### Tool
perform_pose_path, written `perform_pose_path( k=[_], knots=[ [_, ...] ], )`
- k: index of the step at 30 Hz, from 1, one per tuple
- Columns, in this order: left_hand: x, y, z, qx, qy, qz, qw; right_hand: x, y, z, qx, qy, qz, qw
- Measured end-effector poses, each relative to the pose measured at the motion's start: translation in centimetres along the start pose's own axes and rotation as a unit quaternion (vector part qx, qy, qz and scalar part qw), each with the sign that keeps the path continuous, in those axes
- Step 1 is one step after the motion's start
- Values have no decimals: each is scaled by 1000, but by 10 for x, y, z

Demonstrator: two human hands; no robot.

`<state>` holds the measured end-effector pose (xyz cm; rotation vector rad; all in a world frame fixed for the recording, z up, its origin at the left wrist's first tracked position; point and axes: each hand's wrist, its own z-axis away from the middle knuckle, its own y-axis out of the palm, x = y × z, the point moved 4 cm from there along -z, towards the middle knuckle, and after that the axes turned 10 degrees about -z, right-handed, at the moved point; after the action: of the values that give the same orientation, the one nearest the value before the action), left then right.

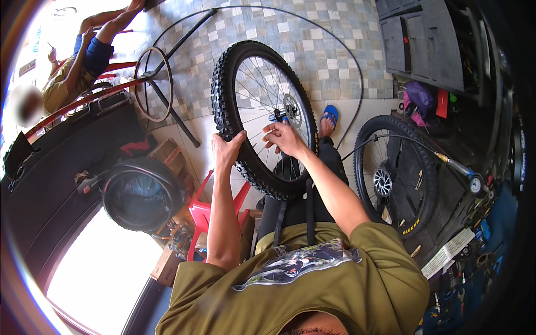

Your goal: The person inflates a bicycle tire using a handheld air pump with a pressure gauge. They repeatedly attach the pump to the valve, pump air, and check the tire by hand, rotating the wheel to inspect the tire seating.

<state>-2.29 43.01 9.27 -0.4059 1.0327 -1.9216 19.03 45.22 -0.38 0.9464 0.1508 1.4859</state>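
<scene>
A bicycle wheel (222, 103) with a black knobby tire stands tilted in front of me, its lower edge by my lap. My left hand (226, 151) is closed around the near left side of the tire, thumb over the rim. Inside the rim, my right hand (283, 138) is in front of the spokes with fingers bent together. Something small may be between its fingertips, but I cannot make it out. Beyond that hand are the wheel's hub (277, 116) and disc rotor (291, 107).
A second wheel (363, 139) leans at right, beside a tire inflator with gauge (473, 183) and hose. Tools (460, 301) lie lower right. A red plastic chair (201, 215), a stack of tires (111, 195) and a truing-like stand with bare rim (138, 84) are left. Another person (70, 86) sits far left.
</scene>
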Motion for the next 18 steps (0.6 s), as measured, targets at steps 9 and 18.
perform_pose_path(
  k=[9,18],
  knots=[
    [-14,-2,15,-28,12,51,998,-46,3,-16,57,141,-97,984],
    [-12,1,3,-20,50,145,988,-50,10,-29,49,128,-103,985]
  ],
)
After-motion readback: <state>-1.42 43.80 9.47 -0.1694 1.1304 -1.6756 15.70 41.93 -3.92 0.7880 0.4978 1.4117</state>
